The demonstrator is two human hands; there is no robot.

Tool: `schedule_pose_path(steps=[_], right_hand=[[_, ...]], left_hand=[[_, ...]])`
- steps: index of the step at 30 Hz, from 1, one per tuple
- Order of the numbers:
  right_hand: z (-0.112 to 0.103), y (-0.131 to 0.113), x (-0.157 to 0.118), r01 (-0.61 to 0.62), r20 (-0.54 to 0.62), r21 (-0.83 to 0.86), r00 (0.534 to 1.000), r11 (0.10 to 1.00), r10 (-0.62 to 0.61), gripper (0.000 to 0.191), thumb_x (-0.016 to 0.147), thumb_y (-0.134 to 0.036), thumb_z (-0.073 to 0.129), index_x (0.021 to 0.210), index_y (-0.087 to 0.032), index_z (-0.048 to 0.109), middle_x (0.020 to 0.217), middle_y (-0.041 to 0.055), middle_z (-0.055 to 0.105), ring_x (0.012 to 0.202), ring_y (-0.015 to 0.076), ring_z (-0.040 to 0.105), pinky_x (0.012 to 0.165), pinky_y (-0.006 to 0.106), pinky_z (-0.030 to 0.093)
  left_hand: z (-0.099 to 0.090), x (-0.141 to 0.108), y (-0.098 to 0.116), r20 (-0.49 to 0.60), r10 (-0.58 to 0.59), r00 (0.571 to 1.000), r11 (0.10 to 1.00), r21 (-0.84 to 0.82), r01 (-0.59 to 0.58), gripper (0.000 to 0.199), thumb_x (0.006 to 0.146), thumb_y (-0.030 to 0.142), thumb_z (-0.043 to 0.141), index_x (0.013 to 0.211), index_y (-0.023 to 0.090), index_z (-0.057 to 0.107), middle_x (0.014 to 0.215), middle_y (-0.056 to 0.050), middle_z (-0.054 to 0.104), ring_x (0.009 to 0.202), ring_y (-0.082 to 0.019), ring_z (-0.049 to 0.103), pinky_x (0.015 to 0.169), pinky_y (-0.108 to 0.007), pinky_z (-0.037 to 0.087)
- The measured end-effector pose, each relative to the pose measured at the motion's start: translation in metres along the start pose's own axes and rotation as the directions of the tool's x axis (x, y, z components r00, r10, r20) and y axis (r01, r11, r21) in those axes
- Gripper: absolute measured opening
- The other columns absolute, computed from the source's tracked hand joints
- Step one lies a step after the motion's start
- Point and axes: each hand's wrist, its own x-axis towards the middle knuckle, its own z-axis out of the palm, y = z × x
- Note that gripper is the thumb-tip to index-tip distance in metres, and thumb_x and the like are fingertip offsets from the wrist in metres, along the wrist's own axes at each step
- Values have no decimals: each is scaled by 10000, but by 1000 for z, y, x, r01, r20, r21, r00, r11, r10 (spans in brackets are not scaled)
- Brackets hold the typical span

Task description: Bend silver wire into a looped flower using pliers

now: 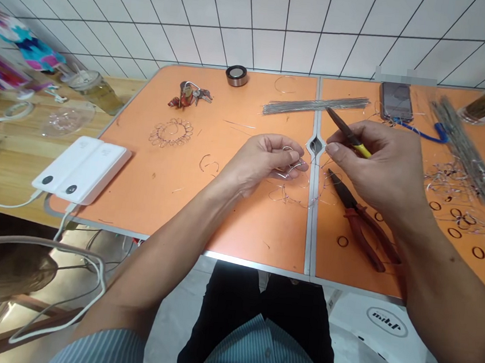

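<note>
My left hand (270,161) is closed, with thin curled wire (287,172) pinched between thumb and fingers above the table. Just right of it, my right hand (370,154) grips a slim tool with a dark pointed tip and a yellow-and-black handle (349,133). That tip points up and left, away from the wire; the rest of the tool is hidden in the palm. Below both hands lies a ring of looped wire (298,202), partly covered by the left fingers. Red-handled pliers (366,220) rest under my right wrist, jaws toward the hands.
The orange table (220,225) has a metal-edged centre seam. Behind the hands lie a wire bundle (315,105), a tape roll (237,76) and keys (189,96). A looped wire ring (171,133) lies left; a phone (396,101) and another wire bundle (469,150) lie right.
</note>
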Motion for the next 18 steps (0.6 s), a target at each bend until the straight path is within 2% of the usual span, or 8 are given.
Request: schedule_pose_path(steps=[5,11,16,18], right_hand=[[3,11,3,33,-24,52,999,998,-32,79,872,-229,814,848,-302,796,818,-4,771,832,262,740,769,437,550],[3,15,4,46,-42,39,998,998,-45,94,893,-226,806,857,-311,790,855,9,787,855,268,742,793,449,583],[3,11,-2,156,-141,-69,976,985,-165,106,971,-241,780,945,-338,813,975,34,857,874,254,737,828,444,570],[6,9,-7,181,-134,-98,972,979,-193,82,976,-263,795,993,-333,833,984,27,861,872,259,748,809,442,567]], left_hand=[[1,0,2,-10,-15,1000,1000,-13,15,147,902,252,903,934,152,800,907,-77,861,706,-134,773,774,-287,671],[2,-1,4,-7,-6,1000,1000,-13,6,138,925,262,887,939,156,799,910,-62,845,717,-131,769,751,-273,662],[1,1,4,-54,14,998,998,-67,-17,106,942,220,861,928,153,780,889,-46,819,708,-126,765,732,-266,655],[0,3,4,-91,25,996,996,-84,-33,127,943,229,875,929,159,770,899,-43,818,734,-129,773,768,-275,667]])
